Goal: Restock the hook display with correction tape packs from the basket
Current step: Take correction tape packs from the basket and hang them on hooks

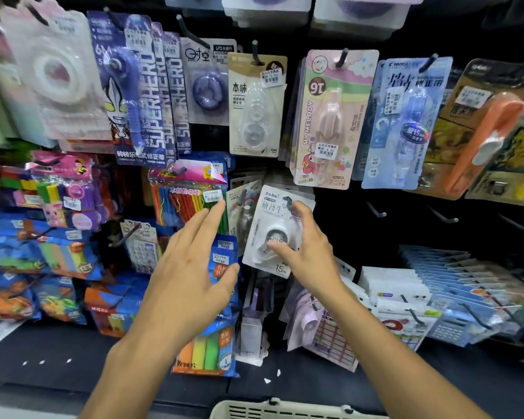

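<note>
- Hook display (pixel 375 207): dark pegboard wall, upper row full of hanging blister packs, e.g. the pink pack (pixel 330 116) and the beige pack (pixel 256 107). Bare hooks (pixel 375 210) in the lower row, right of the hands.
- Basket (pixel 285 411): only its pale slotted rim shows, at the bottom edge. Contents hidden.
- Left hand (pixel 194 267): empty, fingers straight and spread, in front of the coloured stick packs (pixel 191 201). Can't tell if it touches them.
- Right hand (pixel 303 246): pinching the white correction tape pack (pixel 273 231), thumb on the blister, fingers near the top edge.
- Pack sits tilted, at the lower row, its hang hole at a hook. Whether it is threaded on, can't tell.
- Likely step: seating the pack on its hook.
- Doing it well: square the card up, line the hole with the hook tip, slide straight back. Left hand could hold neighbouring packs aside. Let go only once it hangs flat.
</note>
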Demonstrator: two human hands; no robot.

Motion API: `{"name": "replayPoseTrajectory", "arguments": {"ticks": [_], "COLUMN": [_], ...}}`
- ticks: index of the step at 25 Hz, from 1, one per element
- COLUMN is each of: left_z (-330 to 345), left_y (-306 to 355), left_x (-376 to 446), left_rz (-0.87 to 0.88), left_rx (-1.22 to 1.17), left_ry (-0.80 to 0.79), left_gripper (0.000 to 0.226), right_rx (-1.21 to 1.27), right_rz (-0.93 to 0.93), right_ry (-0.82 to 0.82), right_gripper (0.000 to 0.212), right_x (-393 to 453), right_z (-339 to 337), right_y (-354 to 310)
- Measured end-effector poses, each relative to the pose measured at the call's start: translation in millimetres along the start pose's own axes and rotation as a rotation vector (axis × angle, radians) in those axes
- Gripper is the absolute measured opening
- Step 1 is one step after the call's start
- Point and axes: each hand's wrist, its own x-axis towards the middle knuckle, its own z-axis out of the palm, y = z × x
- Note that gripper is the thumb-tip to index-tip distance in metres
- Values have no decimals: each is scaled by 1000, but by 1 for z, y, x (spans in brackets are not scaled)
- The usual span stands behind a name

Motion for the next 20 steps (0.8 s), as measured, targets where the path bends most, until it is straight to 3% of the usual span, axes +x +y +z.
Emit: {"name": "replayPoseTrajectory", "arguments": {"ticks": [5,8,10,11,13,15,16,18,20], "left_z": [6,26,53,71,108,144,157,173,176], "left_y": [-11,-14,-22,-26,-31,-43,-50,-66,-78], "left_x": [-14,-30,-46,-56,-84,-121,-140,-173,-183], "left_rz": [-19,-46,-57,-49,-33,-31,-33,-73,-138], "left_rx": [16,131,232,271,275,281,317,430,463], "left_ry": [-102,-391,-647,-779,-989,-1138,-1223,-1419,-1504], "left_gripper": [81,78,75,73,66,62,63,67,67], "right_rx": [-34,-113,-77,-80,-232,-478,-554,-612,-672], "right_rz": [17,-16,89,181,362,346,282,153,29], "right_ry": [7,109,71,-51,-519,-1006,-1154,-1223,-1161], "right_gripper": [71,63,51,44,37,50,63,89,103], "right_x": [-16,-67,-133,-171,-249,-317,-344,-384,-400], "right_z": [-11,-14,-5,1,14,28,34,49,66], "right_y": [10,23,56,77,114,142,152,161,163]}}
